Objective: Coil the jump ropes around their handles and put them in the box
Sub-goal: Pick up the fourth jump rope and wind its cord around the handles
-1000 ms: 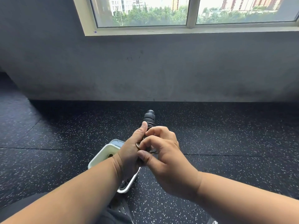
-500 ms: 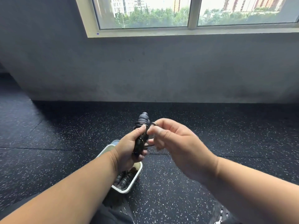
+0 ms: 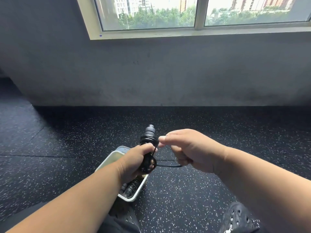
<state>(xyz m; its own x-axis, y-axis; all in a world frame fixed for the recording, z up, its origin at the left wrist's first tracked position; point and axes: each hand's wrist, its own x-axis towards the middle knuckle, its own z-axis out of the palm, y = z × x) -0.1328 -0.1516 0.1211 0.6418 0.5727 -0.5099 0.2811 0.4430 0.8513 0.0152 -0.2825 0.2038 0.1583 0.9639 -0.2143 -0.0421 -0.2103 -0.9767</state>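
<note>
My left hand (image 3: 134,163) grips the black jump rope handles (image 3: 149,137), which point up and away, with black cord coiled around them. A short free end of the cord (image 3: 168,165) runs right from the bundle into my right hand (image 3: 190,150), which pinches it taut just beside the handles. Below my left hand a white box (image 3: 116,157) sits on the floor. Another coiled black jump rope (image 3: 131,187) lies inside it, partly hidden by my wrist.
The floor is dark speckled rubber matting (image 3: 202,132). A grey wall (image 3: 151,73) with a window (image 3: 185,12) rises ahead. My black perforated shoes (image 3: 235,217) show at the bottom edge, close to the box.
My right hand has moved off the handles to the right, drawing the cord end out sideways. The handle bundle has tilted slightly left in my left hand.
</note>
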